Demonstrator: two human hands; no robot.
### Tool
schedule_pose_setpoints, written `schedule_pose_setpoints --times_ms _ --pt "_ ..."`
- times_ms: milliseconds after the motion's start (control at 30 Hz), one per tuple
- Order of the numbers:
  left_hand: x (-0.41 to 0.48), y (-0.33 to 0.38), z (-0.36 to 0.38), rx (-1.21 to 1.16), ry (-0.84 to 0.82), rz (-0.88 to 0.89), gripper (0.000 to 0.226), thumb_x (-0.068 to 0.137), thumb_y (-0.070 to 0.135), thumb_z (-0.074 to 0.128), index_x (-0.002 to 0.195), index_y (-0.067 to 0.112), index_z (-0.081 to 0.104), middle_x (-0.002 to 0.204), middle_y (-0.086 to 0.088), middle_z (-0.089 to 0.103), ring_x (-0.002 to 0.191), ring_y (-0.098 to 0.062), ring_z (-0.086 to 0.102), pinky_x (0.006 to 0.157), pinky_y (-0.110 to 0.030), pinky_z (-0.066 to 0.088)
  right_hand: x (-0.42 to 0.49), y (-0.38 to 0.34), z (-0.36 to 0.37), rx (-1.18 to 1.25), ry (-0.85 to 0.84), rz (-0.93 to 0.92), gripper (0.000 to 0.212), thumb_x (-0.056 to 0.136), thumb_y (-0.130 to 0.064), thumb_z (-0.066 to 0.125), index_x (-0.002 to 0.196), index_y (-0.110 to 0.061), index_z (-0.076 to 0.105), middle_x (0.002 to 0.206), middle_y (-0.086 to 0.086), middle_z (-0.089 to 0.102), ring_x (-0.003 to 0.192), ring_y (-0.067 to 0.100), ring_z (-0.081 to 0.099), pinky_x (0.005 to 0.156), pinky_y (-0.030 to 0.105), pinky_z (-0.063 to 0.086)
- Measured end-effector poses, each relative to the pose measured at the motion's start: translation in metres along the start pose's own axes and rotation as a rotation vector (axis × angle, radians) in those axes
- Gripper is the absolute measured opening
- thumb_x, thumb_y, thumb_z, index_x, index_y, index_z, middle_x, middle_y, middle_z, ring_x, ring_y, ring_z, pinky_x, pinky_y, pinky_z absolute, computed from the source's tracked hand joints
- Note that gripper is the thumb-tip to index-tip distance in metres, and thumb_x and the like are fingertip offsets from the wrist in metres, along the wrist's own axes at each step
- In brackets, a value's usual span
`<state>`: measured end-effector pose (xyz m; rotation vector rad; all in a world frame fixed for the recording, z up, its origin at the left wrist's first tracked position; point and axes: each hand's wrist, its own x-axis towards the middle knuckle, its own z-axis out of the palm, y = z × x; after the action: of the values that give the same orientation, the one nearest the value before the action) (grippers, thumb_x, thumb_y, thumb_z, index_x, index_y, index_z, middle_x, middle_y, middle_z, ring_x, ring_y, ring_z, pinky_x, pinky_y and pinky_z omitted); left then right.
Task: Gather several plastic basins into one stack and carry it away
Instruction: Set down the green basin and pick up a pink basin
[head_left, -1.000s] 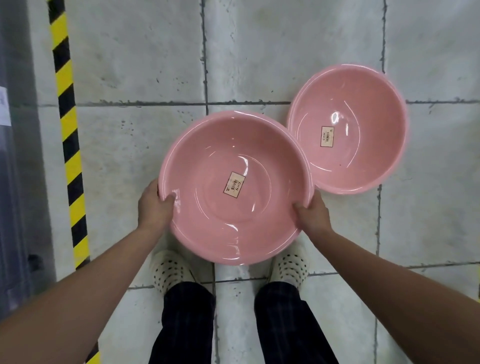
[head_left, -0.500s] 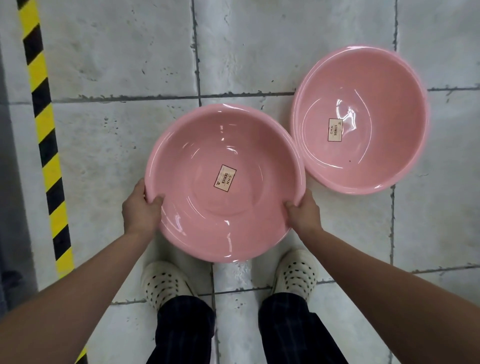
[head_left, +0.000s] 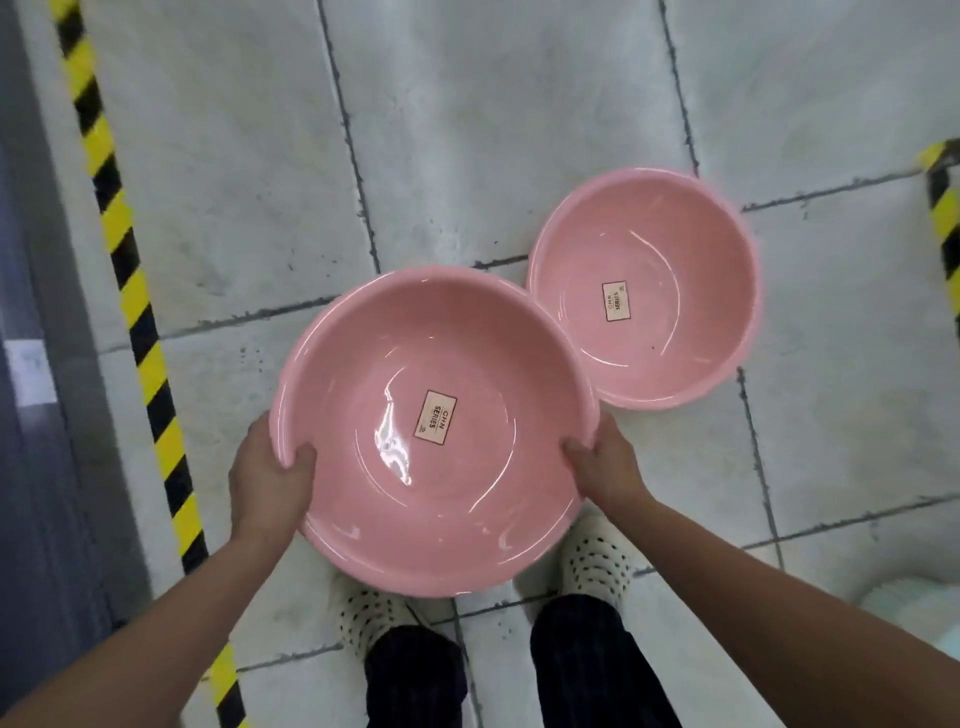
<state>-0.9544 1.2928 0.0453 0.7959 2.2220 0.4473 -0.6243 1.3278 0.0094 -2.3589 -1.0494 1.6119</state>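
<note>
your fingers (head_left: 304, 460) are clamped on the held basin (head_left: 363, 405). the left hand (head_left: 270, 483) pinches its near-left rim with the thumb inside, and the right hand (head_left: 605, 467) does the same on the near-right rim. the other fingers are hidden under the lip. the basin hangs mouth up above your shoes (head_left: 592, 561), off the floor (head_left: 467, 130).

the second basin (head_left: 675, 322) sits mouth up on the floor ahead and to your right, well apart from the striped tape (head_left: 135, 296) along the floor's left edge. the held rim overlaps its near-left rim in view; touching or not, i cannot tell.

the step in hand looks like nesting one basin into the other. keep the held basin level, match the centres over the second basin, and lower it straight so the walls slide in without wedging. both grips sit on the near half, so the far side may dip; watch it.
</note>
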Motion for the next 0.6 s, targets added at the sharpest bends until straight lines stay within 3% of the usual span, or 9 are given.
schedule_pose_setpoints --times_ms 67,133,367,600 --pt "-0.01 0.036 -0.011 -0.015 -0.017 0.035 0.032 0.09 0.01 0.059 0.115 0.03 0.056 0.095 0.005 0.063 0.094 -0.024 0.059 0.081 -0.037 0.048 -0.016 -0.011 -0.026 0.052 0.02 -0.009 0.048 0.094 -0.019 0.055 0.14 -0.014 0.041 0.111 0.004 0.057 0.1 0.028 0.06 0.079 0.037 0.052" --pt "-0.019 0.075 -0.016 -0.015 -0.043 0.074 0.031 0.09 0.011 0.06 0.108 0.035 0.054 0.093 0.008 0.062 0.093 -0.023 0.06 0.079 -0.038 0.049 -0.031 -0.022 -0.056 0.107 0.046 -0.006 0.046 0.094 -0.016 0.055 0.139 -0.013 0.043 0.111 0.004 0.057 0.103 0.027 0.059 0.081 0.034 0.049" --pt "-0.038 0.212 0.02 -0.014 -0.076 0.163 0.038 0.088 0.008 0.059 0.123 0.021 0.061 0.102 0.002 0.064 0.092 -0.02 0.058 0.082 -0.033 0.046 -0.051 -0.035 -0.159 0.261 0.267 0.065 0.04 0.092 -0.015 0.061 0.131 -0.012 0.052 0.104 0.006 0.062 0.087 0.021 0.058 0.061 0.022 0.043" --pt "-0.016 0.28 0.098 0.072 -0.179 0.246 0.034 0.082 0.017 0.06 0.116 0.021 0.059 0.111 -0.007 0.062 0.097 -0.029 0.062 0.089 -0.046 0.053 -0.022 -0.019 -0.219 0.238 0.412 0.15 0.041 0.09 -0.024 0.064 0.126 -0.009 0.052 0.112 0.016 0.064 0.094 0.036 0.063 0.081 0.044 0.054"
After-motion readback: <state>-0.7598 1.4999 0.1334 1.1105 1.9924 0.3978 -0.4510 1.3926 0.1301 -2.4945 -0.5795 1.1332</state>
